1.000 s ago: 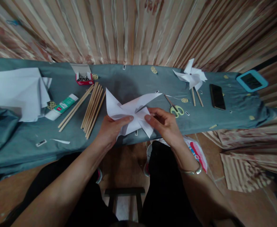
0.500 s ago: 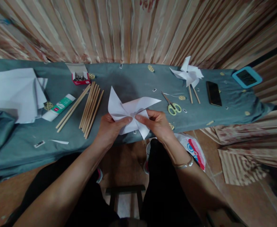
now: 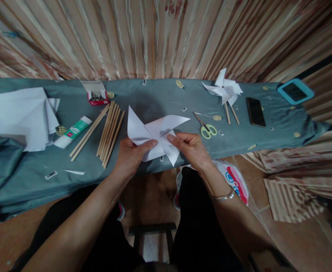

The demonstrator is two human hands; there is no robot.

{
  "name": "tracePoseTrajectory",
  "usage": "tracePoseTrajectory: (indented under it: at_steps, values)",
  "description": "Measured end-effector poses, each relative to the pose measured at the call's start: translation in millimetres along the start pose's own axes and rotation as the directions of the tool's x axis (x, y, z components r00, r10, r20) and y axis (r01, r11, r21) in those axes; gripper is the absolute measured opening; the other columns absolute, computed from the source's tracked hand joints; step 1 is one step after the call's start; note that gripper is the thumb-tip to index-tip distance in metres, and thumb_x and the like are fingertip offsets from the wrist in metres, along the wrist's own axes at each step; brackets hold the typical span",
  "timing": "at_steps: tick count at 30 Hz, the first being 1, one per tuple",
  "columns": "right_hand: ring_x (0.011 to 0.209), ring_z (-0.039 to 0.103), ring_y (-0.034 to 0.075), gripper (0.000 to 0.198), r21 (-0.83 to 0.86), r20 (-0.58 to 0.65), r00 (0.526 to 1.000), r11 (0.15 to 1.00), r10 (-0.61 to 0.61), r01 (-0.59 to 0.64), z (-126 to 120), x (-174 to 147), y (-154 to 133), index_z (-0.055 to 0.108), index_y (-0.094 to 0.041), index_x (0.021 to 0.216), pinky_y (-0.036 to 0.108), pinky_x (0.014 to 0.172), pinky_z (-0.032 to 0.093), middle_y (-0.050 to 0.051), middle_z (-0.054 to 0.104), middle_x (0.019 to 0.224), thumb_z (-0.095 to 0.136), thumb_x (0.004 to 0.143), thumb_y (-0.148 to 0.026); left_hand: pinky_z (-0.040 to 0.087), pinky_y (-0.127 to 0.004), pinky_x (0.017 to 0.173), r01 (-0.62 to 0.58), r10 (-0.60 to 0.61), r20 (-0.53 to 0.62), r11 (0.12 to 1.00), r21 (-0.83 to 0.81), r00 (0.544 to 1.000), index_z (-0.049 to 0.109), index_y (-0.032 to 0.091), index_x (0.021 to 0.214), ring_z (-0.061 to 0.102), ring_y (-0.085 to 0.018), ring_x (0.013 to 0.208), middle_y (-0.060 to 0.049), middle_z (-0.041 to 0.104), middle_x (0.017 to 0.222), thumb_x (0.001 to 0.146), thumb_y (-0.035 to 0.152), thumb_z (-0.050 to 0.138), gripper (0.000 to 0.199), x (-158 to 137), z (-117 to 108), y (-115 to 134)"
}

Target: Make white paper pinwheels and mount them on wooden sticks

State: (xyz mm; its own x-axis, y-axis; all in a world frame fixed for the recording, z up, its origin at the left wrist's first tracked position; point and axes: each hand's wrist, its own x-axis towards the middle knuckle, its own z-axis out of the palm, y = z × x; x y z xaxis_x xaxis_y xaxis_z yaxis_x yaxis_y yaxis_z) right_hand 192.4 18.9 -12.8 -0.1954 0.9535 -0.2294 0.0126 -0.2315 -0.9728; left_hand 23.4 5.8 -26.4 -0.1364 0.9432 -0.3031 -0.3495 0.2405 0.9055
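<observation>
A white paper pinwheel (image 3: 157, 130) with curled blades is held above the front edge of the cloth-covered table. My left hand (image 3: 132, 154) is closed on its left side, with the thumb pressed near the centre. On its right side my right hand (image 3: 190, 148) pinches the paper, thumb on top just right of the centre. The fingers underneath are hidden by the paper. Green-handled scissors (image 3: 207, 128) lie to the right of the pinwheel. Left of it, several wooden sticks (image 3: 109, 132) lie side by side.
White paper sheets (image 3: 15, 117), a glue tube (image 3: 73, 132) and an open red box of small metal pieces (image 3: 98, 99) are at left. At right lie finished pinwheels on sticks (image 3: 224, 90), a black phone (image 3: 255, 112) and a blue-framed device (image 3: 295, 91). A plastic bag (image 3: 233, 179) is below.
My right thumb has shifted slightly right, away from the pinwheel's centre. My left hand keeps its hold. The whole view has shifted a little.
</observation>
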Motion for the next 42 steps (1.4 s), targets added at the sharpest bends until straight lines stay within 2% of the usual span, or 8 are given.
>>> tracePoseTrajectory:
  at_steps: [11,16,20,25,29,36,42]
  values:
    - [0.053,0.04,0.007,0.039,-0.066,-0.04,0.999,0.998,-0.014,0.011,1.7,0.0,2.4,0.063,-0.018,0.056,0.023,0.049,0.03,-0.003,0.055,0.056,0.075,0.069,-0.053,0.051,-0.028,0.072,0.0,0.0,-0.023,1.0,0.01,1.0,0.076,0.016,0.076,0.067,-0.016,0.068,-0.001,0.077,0.077,0.053,0.02,0.086,0.026,1.3,0.2,-0.6]
    - [0.053,0.041,0.007,0.035,-0.05,-0.035,0.999,0.999,-0.017,0.016,3.3,-1.0,0.4,0.068,-0.018,0.061,0.022,0.049,0.03,-0.003,0.057,0.057,0.076,0.069,-0.05,0.052,-0.029,0.073,0.003,-0.002,-0.031,1.0,0.019,1.0,0.076,0.014,0.077,0.067,-0.016,0.07,-0.002,0.077,0.078,0.053,0.02,0.085,0.026,1.0,-0.4,0.1]
    - [0.054,0.046,0.007,0.031,0.021,-0.015,1.0,1.0,-0.002,0.002,7.4,-0.4,-1.5,0.071,-0.018,0.067,0.022,0.05,0.033,-0.003,0.062,0.062,0.081,0.064,-0.047,0.052,-0.028,0.074,-0.012,0.012,0.004,1.0,0.011,1.0,0.076,0.014,0.08,0.067,-0.016,0.073,-0.002,0.077,0.081,0.055,0.018,0.084,0.026,-0.3,-0.9,0.9]
    - [0.054,0.051,0.008,0.032,0.137,-0.026,0.996,0.987,0.089,-0.085,16.8,1.9,-0.1,0.071,-0.017,0.066,0.022,0.05,0.039,-0.002,0.066,0.064,0.087,0.053,-0.042,0.051,-0.025,0.067,0.008,-0.008,-0.018,1.0,0.013,1.0,0.075,0.015,0.075,0.065,-0.014,0.067,-0.001,0.076,0.074,0.053,0.017,0.084,0.024,-1.3,-0.2,2.1]
    - [0.054,0.053,0.008,0.032,0.169,-0.042,0.991,0.978,0.129,-0.121,22.7,3.2,0.2,0.071,-0.017,0.065,0.022,0.052,0.041,-0.004,0.066,0.063,0.09,0.047,-0.035,0.051,-0.026,0.065,-0.02,0.02,0.003,0.999,0.043,1.0,0.076,0.015,0.073,0.065,-0.016,0.065,-0.002,0.076,0.073,0.052,0.022,0.085,0.025,-1.1,-0.7,1.9]
    - [0.05,0.049,0.007,0.033,0.196,-0.065,0.986,0.971,0.153,-0.137,26.5,5.0,-1.5,0.067,-0.018,0.059,0.022,0.048,0.036,-0.005,0.062,0.055,0.091,0.044,-0.034,0.054,-0.031,0.068,-0.048,0.049,-0.003,0.994,0.102,0.999,0.076,0.015,0.074,0.067,-0.02,0.068,-0.004,0.076,0.077,0.049,0.03,0.088,0.032,-0.3,-2.3,1.8]
    - [0.047,0.045,0.007,0.032,0.144,-0.103,0.988,0.985,0.112,-0.097,28.0,5.3,1.3,0.065,-0.018,0.056,0.022,0.046,0.033,-0.006,0.058,0.051,0.09,0.046,-0.036,0.054,-0.032,0.071,-0.054,0.055,-0.004,0.99,0.129,0.998,0.075,0.014,0.076,0.068,-0.021,0.072,-0.005,0.076,0.078,0.05,0.032,0.087,0.033,2.2,-6.3,-2.6]
